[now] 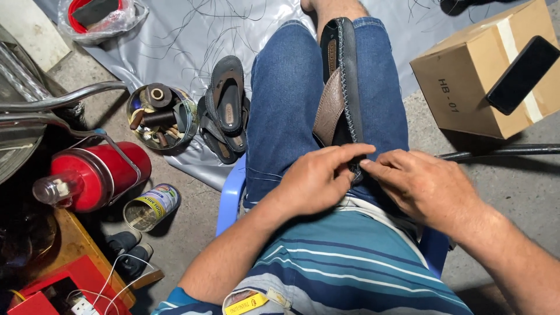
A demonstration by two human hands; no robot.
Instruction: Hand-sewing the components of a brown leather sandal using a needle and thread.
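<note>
Grey sheet (192,35): sandals (226,111), tin (158,116), box (484,81)

Black sandal (345,76) with brown strap, stitched edge, standing on its side along the lap, heel end pinched by both hands

Concrete floor (525,192), grey plastic sheet (192,29) over it carrying black sandals (226,108) and round tin of spools (158,115), cardboard box (466,87), open can (150,205), red flask (96,174).

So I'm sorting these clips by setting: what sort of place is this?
Probably an informal shoe-repair spot on the ground. Both hands, left hand and right hand, work at a stitched sandal on the lap; more sandals lie on a grey sheet beside a tin of spools.
</note>
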